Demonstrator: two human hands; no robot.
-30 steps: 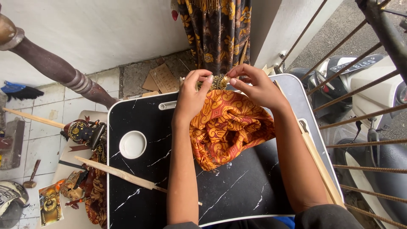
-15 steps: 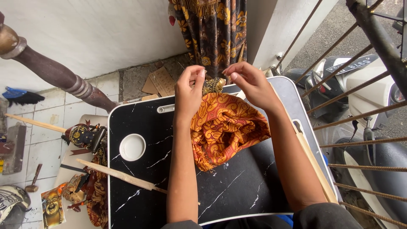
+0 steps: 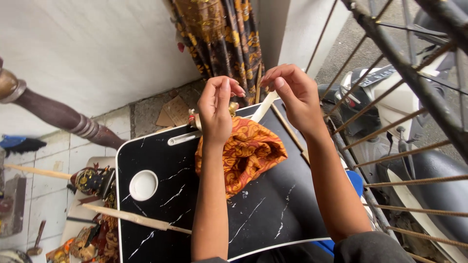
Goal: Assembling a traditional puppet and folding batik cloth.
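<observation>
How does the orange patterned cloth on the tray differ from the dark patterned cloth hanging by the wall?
The orange cloth lies bunched on the black marble-look tray, under the left hand and right hand; the dark cloth hangs upright in long folds, untouched. The orange cloth is bright orange-red; the dark cloth is brown-black with gold. Both carry batik-like patterns.

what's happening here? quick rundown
A person sits at a black marble-pattern lap tray by a railing. Both hands are raised above its far edge: the left hand and right hand are pinched close together, fingertips nearly meeting, possibly on something too thin to make out. An orange patterned cloth lies bunched on the tray below them. A wooden stick rests across the tray's left edge.
</observation>
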